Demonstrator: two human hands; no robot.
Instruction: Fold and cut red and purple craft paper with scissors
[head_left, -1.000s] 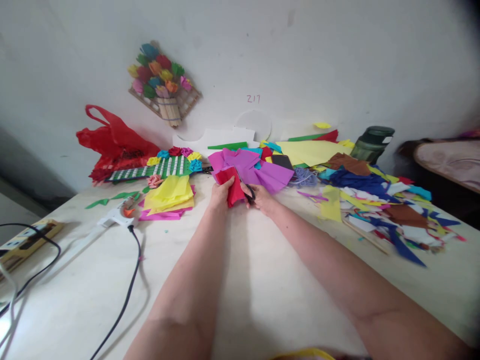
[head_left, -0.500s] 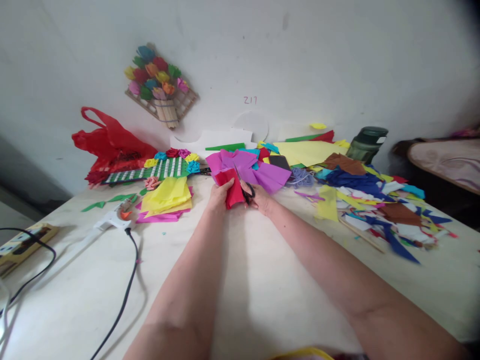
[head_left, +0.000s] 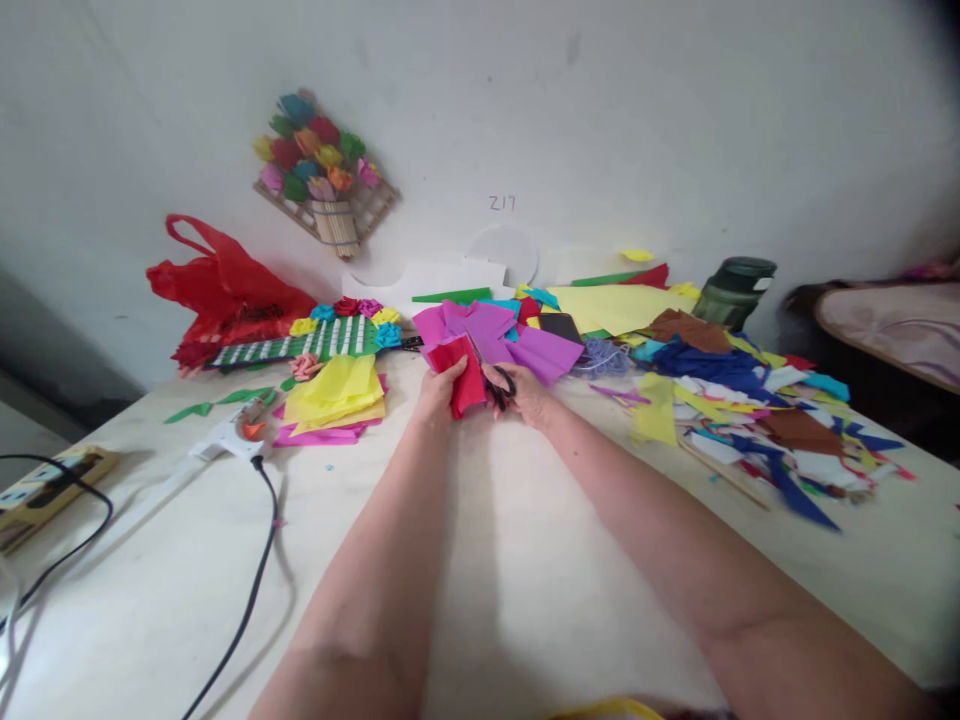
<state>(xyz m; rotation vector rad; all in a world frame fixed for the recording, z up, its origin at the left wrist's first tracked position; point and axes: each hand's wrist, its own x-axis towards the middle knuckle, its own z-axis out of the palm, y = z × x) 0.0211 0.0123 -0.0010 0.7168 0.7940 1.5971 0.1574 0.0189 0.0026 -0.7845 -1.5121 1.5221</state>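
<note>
My left hand is closed on a folded piece of red paper, held upright above the pale table. My right hand grips black-handled scissors with fingers through the loops; the blades meet the red paper's right edge. Directly behind the hands lies a heap of purple paper sheets.
Yellow and pink sheets lie to the left, beside a white glue gun with a black cord. A red plastic bag and a green woven piece with paper flowers sit at the back. Coloured scraps and a dark jar fill the right.
Both hands stay on the red paper and scissors with only slight shifts; the view has moved a little.
</note>
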